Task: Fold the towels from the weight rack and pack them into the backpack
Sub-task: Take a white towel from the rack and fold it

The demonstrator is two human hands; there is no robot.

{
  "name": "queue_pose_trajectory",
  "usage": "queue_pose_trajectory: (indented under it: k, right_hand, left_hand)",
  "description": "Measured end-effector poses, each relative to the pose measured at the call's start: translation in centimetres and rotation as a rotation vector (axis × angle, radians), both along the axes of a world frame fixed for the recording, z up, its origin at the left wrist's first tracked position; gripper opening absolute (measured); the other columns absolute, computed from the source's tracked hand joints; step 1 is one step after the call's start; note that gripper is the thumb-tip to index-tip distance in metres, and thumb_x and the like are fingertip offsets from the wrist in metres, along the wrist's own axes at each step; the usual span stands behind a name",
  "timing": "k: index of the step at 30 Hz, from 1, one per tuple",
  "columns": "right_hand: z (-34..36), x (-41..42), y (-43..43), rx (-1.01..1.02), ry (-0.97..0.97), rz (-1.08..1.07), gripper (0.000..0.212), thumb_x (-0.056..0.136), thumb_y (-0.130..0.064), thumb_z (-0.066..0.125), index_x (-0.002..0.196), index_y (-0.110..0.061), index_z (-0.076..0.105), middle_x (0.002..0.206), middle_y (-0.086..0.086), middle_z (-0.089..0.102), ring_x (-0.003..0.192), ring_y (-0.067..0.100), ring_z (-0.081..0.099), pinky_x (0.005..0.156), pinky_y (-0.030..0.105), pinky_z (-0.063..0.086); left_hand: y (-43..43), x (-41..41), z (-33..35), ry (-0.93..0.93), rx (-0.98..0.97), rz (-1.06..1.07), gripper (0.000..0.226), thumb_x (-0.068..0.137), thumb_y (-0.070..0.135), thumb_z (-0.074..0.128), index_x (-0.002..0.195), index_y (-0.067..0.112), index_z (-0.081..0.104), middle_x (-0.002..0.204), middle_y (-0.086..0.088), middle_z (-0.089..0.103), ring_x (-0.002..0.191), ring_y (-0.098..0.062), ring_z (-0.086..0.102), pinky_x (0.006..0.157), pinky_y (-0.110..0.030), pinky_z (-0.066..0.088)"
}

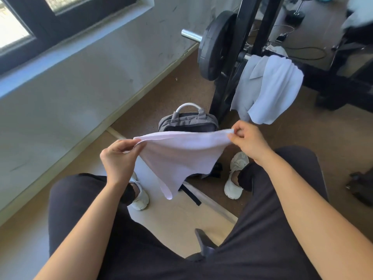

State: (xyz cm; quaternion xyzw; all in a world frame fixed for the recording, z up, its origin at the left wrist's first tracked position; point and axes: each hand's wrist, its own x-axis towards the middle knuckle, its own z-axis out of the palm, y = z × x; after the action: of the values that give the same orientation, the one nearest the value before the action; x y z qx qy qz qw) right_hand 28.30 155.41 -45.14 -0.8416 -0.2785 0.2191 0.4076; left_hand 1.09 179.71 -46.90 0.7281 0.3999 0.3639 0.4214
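Between the seated person's knees, above the floor, a pale towel (177, 156) was held spread in the air. The left hand (119, 156) pinched one upper corner between thumb and fingers; the right hand (248, 142) pinched the opposite upper corner, fingers curled at the hem. The cloth hung from that top edge in a loose triangle, and no fold was visible in it. Just beyond and below it, the grey backpack (187, 121) stood on the floor at the foot of the weight rack (245, 27). The held cloth hid its lower part, so whether it was unzipped could not be told, and no towel was seen inside it. On the rack a grey towel (242, 89) and a white towel (276, 87) were draped, overlapping, both unfolded. Assessment: the task stood at an early stage. One towel was off the rack and in hand, with folding barely begun at most; two awaited collection; packing of any towel could not be confirmed
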Motion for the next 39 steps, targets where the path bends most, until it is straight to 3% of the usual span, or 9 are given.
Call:
queue_pose_trajectory:
  k: [2,4,8,14,18,23,29,35,39]
  right_hand:
    - [0.0,-0.2,-0.5,-0.276,0.113,0.235,0.006,0.092,-0.014,0.069,0.089,-0.013,0.063,0.069,0.005,0.062,0.071,0.017,0.059,0.074,0.037,0.052]
    - [-0.3,-0.5,-0.4,-0.359,0.158,0.303,0.005,0.092,-0.013,0.068,0.089,-0.014,0.063,0.066,0.001,0.061,0.067,0.015,0.06,0.072,0.036,0.055]
    - [-1.3,-0.1,0.6,-0.047,0.068,-0.057,0.007,0.097,-0.013,0.063,0.093,-0.011,0.058,0.084,0.008,0.069,0.079,0.02,0.071,0.072,0.034,0.061]
    - [-1.7,-0.2,0.7,-0.055,0.02,-0.132,0.005,0.098,-0.016,0.062,0.094,-0.015,0.059,0.089,0.008,0.068,0.085,0.021,0.068,0.081,0.042,0.061]
    - [-1.5,-0.4,0.8,-0.07,0.007,-0.123,0.005,0.096,-0.018,0.065,0.093,-0.016,0.062,0.089,0.004,0.069,0.084,0.02,0.068,0.081,0.042,0.062]
    - [-0.6,-1.8,1.2,-0.004,0.205,-0.127,0.009,0.095,-0.018,0.067,0.093,-0.01,0.063,0.087,0.01,0.069,0.078,0.025,0.069,0.064,0.032,0.062]
    - [-0.8,-4.4,2.7,0.209,0.37,-0.374,0.015,0.094,-0.021,0.067,0.088,-0.008,0.062,0.09,0.018,0.065,0.076,0.026,0.064,0.056,0.031,0.057]
    - [-1.6,-3.0,2.7,0.064,-0.023,-0.343,0.017,0.094,-0.015,0.064,0.084,-0.005,0.056,0.076,0.008,0.057,0.071,0.027,0.056,0.058,0.029,0.048]
    - [-2.2,-2.9,2.9,-0.05,-0.054,-0.269,0.015,0.094,-0.014,0.064,0.087,-0.003,0.058,0.079,0.011,0.06,0.076,0.029,0.058,0.061,0.027,0.045]
  left_hand:
    - [0.1,-0.1,-0.1,0.145,0.015,-0.007,0.015,0.073,0.028,0.093,0.078,0.021,0.081,0.077,0.003,0.077,0.074,-0.02,0.074,0.08,-0.034,0.059]
    - [-0.1,0.1,-0.4,0.265,-0.022,-0.036,0.022,0.07,0.032,0.095,0.069,0.017,0.078,0.071,0.006,0.075,0.071,-0.019,0.073,0.077,-0.031,0.058]
    - [-0.1,0.8,-0.4,0.196,-0.032,0.071,0.032,0.072,0.034,0.093,0.066,0.014,0.068,0.063,0.005,0.065,0.059,-0.012,0.055,0.065,-0.024,0.046]
    - [0.3,0.5,-0.9,0.219,-0.057,0.038,0.025,0.083,0.03,0.084,0.105,0.024,0.073,0.07,0.006,0.065,0.069,-0.014,0.058,0.075,-0.027,0.046]
    - [0.4,0.7,-1.0,0.222,-0.063,0.007,0.016,0.09,0.03,0.077,0.08,0.018,0.073,0.061,0.01,0.057,0.061,-0.011,0.051,0.065,-0.028,0.041]
    - [-0.1,1.0,-0.9,0.094,-0.271,-0.03,0.023,0.093,0.026,0.075,0.078,0.014,0.063,0.069,-0.003,0.059,0.06,-0.018,0.06,0.056,-0.033,0.057]
    - [-2.2,2.0,-0.8,0.112,-0.467,-0.041,0.029,0.094,0.018,0.069,0.072,0.012,0.051,0.061,-0.002,0.055,0.05,-0.018,0.055,0.052,-0.03,0.049]
    - [-1.8,1.9,-0.4,0.241,-0.291,0.111,0.028,0.093,0.025,0.063,0.072,0.018,0.046,0.071,0.003,0.049,0.063,-0.014,0.041,0.056,-0.029,0.035]
    - [-1.8,2.2,-0.8,0.269,-0.287,0.131,0.026,0.096,0.031,0.061,0.078,0.016,0.05,0.075,0.003,0.053,0.065,-0.014,0.045,0.056,-0.027,0.037]
